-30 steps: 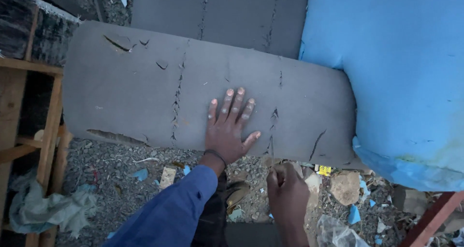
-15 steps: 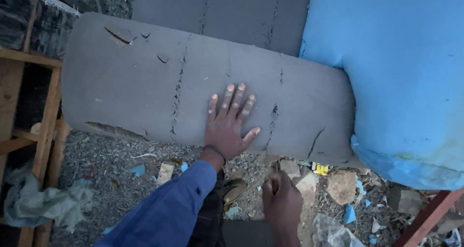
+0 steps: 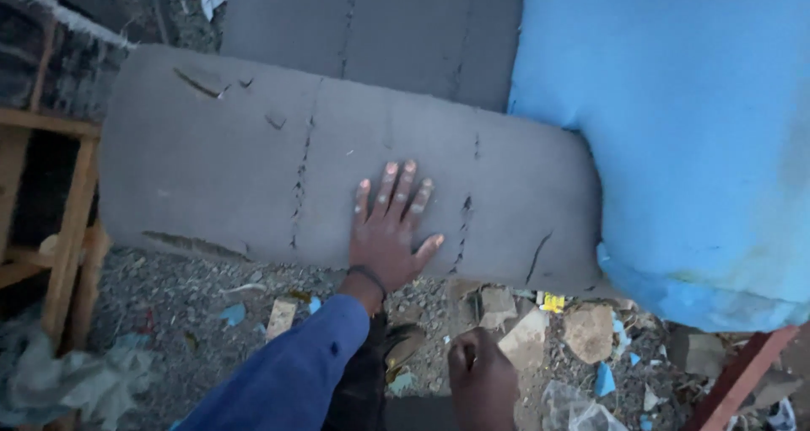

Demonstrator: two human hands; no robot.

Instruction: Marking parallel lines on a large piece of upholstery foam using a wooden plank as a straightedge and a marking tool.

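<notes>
My left hand (image 3: 388, 233) lies flat, palm down and fingers spread, on a grey foam slab (image 3: 253, 169) close to its near edge. The slab is cracked in several lines and rests on gravel. A blue sleeve covers that arm, with a dark band at the wrist. My right hand (image 3: 483, 382) hangs lower, over the rubble in front of the slab, fingers curled in with its back to the camera. Nothing shows in it. A thick blue foam block (image 3: 675, 136) presses against the slab's right end.
A second grey foam sheet (image 3: 380, 26) lies behind the slab. A wooden frame (image 3: 72, 228) stands at the left with crumpled cloth (image 3: 59, 385) below it. Stones, blue foam scraps and a plastic bag (image 3: 574, 410) litter the gravel. A reddish bar (image 3: 742, 372) crosses the bottom right.
My left hand stays flat on the grey slab. My right hand has sunk lower and a little left in the view as the camera drew slightly nearer.
</notes>
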